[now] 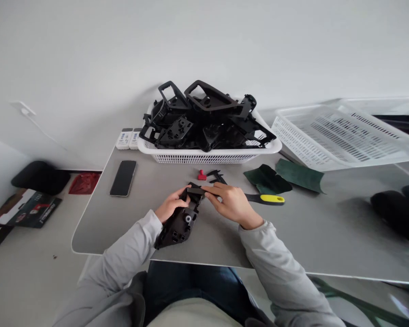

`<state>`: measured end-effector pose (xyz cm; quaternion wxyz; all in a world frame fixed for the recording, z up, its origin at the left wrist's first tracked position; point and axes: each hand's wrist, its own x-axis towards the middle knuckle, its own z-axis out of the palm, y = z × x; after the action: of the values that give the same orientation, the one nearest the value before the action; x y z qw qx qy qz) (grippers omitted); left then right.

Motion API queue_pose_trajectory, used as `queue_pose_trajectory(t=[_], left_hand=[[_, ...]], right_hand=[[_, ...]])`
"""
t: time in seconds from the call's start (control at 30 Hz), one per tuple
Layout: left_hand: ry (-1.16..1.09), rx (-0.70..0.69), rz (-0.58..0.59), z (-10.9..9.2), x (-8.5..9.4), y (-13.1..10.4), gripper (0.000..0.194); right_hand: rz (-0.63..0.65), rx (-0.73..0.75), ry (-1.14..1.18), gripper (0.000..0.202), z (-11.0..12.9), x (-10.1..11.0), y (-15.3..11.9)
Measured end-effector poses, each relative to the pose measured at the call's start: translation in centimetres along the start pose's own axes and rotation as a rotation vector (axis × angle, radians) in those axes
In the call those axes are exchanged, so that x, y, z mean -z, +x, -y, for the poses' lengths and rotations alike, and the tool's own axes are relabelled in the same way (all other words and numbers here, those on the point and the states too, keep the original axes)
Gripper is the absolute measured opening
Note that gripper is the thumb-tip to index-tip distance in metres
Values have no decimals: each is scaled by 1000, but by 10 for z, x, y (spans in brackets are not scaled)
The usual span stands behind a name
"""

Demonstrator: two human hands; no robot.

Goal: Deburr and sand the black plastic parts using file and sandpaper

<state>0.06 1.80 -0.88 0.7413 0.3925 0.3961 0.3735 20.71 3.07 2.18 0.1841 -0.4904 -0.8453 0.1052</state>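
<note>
My left hand (pixel 173 204) is closed round the upper end of a black plastic trim part (pixel 177 229), which is tilted at the table's front edge. A pale round piece (pixel 188 219) sits on the part's face. My right hand (pixel 232 202) pinches a flat, dark, file-like tool (pixel 195 191), whose end lies across the top of the trim part. In line with it, a black-and-yellow handle (pixel 271 199) sticks out beyond my right hand. My fingers cover the middle of this tool. Just behind my hands lie a small red piece (pixel 201 175) and a black caliper-like tool (pixel 218 176).
A white basket (pixel 204 157) heaped with black plastic parts stands at the back. Dark green sheets (pixel 299 175) lie to the right, before white baskets (pixel 327 136). At left are a phone (pixel 123 178) and small white boxes (pixel 124 139). A black object (pixel 400 211) sits far right.
</note>
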Motion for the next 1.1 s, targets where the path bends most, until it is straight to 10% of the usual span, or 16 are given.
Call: queue_pose_trajectory(t=[0.47, 0.93, 1.1], left_hand=[[125, -84, -361, 12, 3, 7, 60], [-89, -105, -448, 9, 5, 10, 54], [-51, 50, -243, -6, 14, 8, 50]], right_hand=[[-171, -74, 194, 38, -12, -3, -4], [-201, -46, 307, 35, -9, -7, -3], [-286, -30, 347, 34, -12, -7, -3]])
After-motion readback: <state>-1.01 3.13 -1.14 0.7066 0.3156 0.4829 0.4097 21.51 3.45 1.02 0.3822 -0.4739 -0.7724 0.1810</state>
